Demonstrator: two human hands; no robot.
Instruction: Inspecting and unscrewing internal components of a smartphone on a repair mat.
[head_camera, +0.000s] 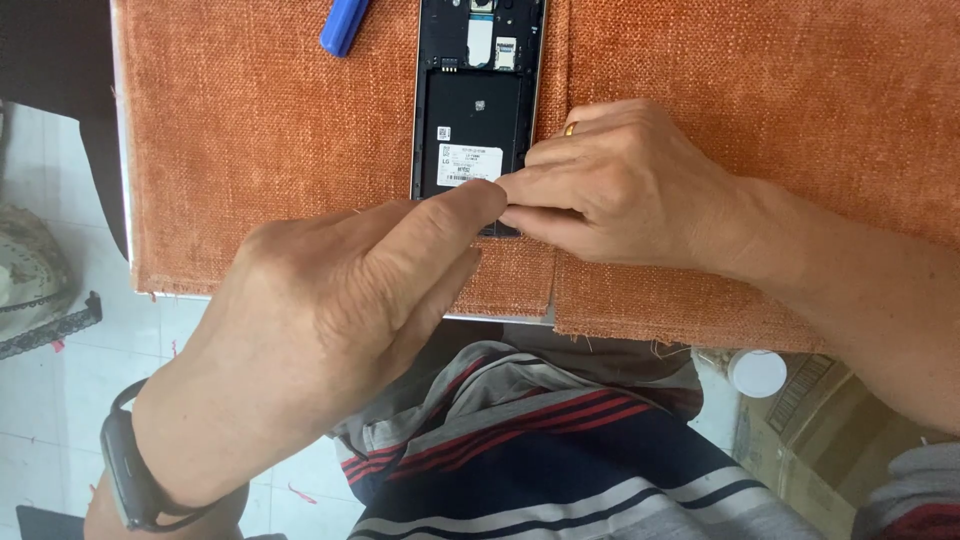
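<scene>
A black phone (478, 100) lies on its face on the orange cloth (250, 150), its back cover off and its dark insides with a white label exposed. My left hand (330, 320) reaches in from the lower left, its thumb tip pressing at the phone's near edge. My right hand (610, 190) comes from the right, fingers curled and pinched at the same near corner of the phone, touching my left thumb. Whether a small part sits between the fingertips is hidden. A ring shows on my right hand, a dark band on my left wrist.
A blue tool handle (343, 24) lies on the cloth at the top, left of the phone. The cloth covers a table whose near edge (480, 318) shows below. Under it are my striped shirt, a white tiled floor at left and a white lid (757, 372) by a cardboard box.
</scene>
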